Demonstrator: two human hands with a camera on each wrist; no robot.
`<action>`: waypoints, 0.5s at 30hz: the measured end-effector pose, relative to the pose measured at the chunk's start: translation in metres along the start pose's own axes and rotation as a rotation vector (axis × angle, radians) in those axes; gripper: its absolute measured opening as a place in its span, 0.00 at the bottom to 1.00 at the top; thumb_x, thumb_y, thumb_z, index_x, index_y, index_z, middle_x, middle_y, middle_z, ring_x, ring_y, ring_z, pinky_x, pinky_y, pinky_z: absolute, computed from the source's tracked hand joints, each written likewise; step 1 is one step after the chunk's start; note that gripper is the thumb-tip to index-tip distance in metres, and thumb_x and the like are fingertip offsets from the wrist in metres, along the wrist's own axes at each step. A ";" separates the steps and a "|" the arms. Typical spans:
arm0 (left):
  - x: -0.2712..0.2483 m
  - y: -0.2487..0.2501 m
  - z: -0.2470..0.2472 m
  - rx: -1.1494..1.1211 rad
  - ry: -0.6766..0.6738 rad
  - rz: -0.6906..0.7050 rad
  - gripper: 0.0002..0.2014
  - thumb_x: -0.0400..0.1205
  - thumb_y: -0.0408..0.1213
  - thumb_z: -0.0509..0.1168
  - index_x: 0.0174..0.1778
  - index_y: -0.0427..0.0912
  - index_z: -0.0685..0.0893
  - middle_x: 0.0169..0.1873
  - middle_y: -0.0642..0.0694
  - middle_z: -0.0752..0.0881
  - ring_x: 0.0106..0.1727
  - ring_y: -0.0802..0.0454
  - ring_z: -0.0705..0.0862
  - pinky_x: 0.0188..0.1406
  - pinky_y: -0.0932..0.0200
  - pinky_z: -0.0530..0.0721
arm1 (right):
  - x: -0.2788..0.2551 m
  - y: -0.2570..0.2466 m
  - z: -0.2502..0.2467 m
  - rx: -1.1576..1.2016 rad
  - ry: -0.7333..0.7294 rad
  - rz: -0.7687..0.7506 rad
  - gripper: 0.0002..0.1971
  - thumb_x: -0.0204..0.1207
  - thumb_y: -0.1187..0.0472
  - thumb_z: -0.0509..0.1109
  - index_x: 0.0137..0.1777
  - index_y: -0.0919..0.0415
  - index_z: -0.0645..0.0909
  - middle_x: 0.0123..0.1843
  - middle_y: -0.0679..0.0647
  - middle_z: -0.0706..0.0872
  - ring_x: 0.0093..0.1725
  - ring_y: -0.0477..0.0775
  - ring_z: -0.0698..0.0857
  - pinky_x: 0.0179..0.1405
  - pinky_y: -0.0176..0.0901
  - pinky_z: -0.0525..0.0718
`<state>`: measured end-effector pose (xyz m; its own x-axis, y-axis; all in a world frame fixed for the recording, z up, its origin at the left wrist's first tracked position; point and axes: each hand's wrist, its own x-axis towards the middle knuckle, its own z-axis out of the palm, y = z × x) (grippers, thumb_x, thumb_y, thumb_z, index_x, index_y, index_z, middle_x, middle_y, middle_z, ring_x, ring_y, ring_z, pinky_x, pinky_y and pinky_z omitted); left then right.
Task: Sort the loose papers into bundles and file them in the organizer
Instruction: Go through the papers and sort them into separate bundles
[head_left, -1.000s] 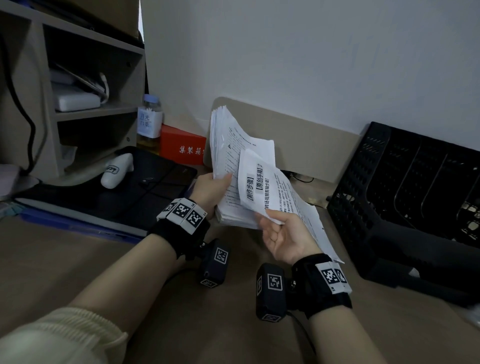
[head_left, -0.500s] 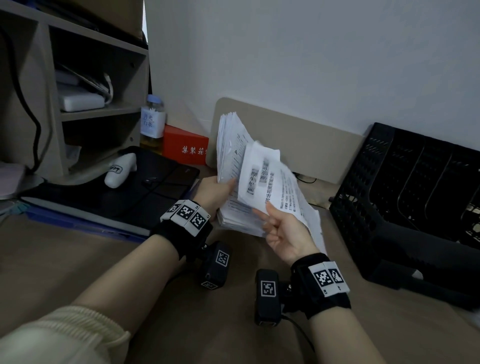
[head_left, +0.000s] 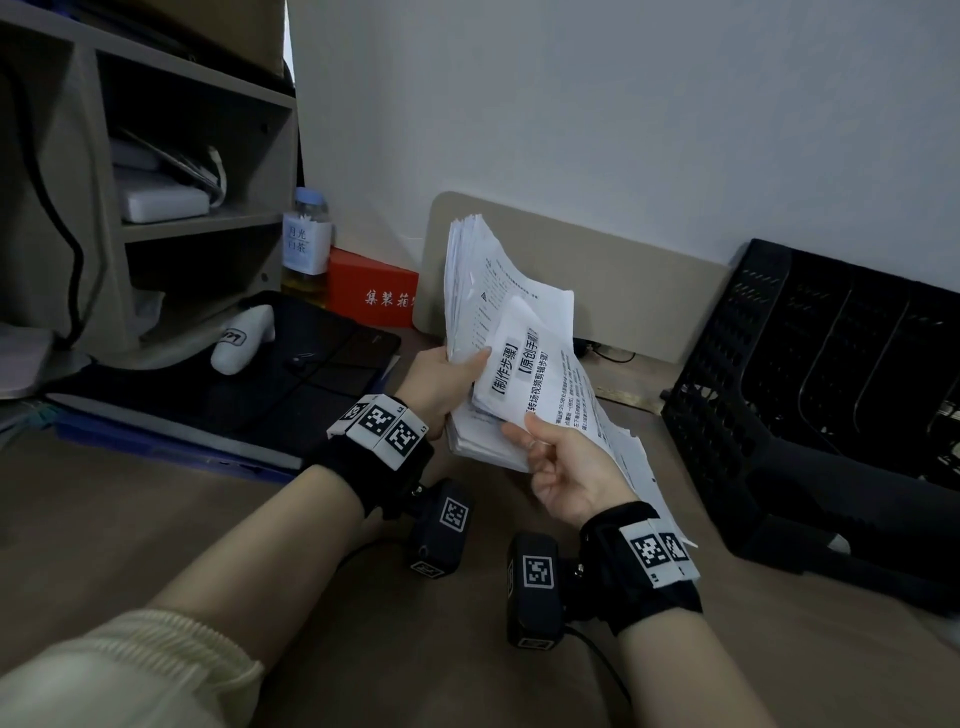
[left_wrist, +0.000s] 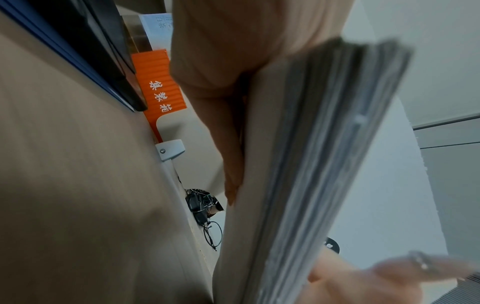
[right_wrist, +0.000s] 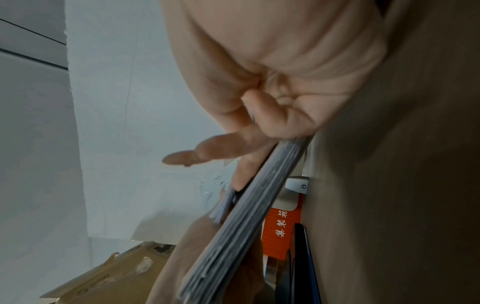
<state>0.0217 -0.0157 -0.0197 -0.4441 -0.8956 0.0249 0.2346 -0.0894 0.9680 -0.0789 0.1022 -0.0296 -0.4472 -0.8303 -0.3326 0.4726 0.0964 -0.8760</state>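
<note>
— Holding what, exactly, nearest the camera?

— The right hand (head_left: 566, 467) pinched the lower edge of a printed sheaf (head_left: 545, 384), thumb on top and fingers (right_wrist: 262, 115) curled beneath it. Just beyond, the left hand (head_left: 441, 384) clamped the thick paper stack (head_left: 488, 291) upright above the desk (head_left: 208, 545), thumb on its face, fingers (left_wrist: 228, 160) flat along its back. The sheaf lay against the front of the stack.

— And the organizer?

— The black mesh organizer (head_left: 779, 415) sat well apart, to the right against the wall, with no papers visibly filed in it.

— What might have gone wrong from there?

— Sheets in the right hand's sheaf splayed loosely toward the desk; a light pinch could have let several slide out. The tall stack, gripped only near its bottom, bent at the top and could have fanned open or toppled if the left hand's hold eased.

— Anything else behind?

— A red box (head_left: 374, 296) and a bottle (head_left: 306, 239) beside the shelf unit (head_left: 197, 223).
</note>
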 end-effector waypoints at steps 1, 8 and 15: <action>0.000 0.000 0.001 0.012 0.006 0.004 0.18 0.82 0.36 0.70 0.64 0.28 0.83 0.58 0.33 0.88 0.57 0.39 0.88 0.61 0.43 0.86 | 0.000 0.000 0.000 -0.007 0.002 0.001 0.02 0.82 0.62 0.66 0.49 0.55 0.75 0.34 0.53 0.92 0.14 0.37 0.76 0.10 0.23 0.59; 0.001 -0.003 0.002 0.049 -0.003 -0.021 0.22 0.76 0.43 0.76 0.60 0.32 0.86 0.54 0.38 0.90 0.53 0.43 0.90 0.57 0.43 0.88 | 0.001 0.003 0.002 -0.070 0.042 0.010 0.03 0.83 0.60 0.66 0.48 0.55 0.74 0.32 0.51 0.91 0.14 0.37 0.77 0.10 0.24 0.57; -0.004 -0.005 0.000 0.013 -0.057 -0.070 0.16 0.78 0.29 0.72 0.60 0.26 0.84 0.54 0.30 0.88 0.40 0.46 0.89 0.42 0.55 0.90 | -0.001 0.002 0.003 -0.057 0.022 0.062 0.04 0.82 0.60 0.65 0.48 0.59 0.77 0.31 0.51 0.91 0.14 0.38 0.78 0.09 0.24 0.56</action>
<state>0.0219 -0.0115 -0.0243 -0.5078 -0.8610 -0.0289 0.1900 -0.1447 0.9711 -0.0749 0.1018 -0.0302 -0.4354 -0.8095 -0.3938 0.4561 0.1788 -0.8718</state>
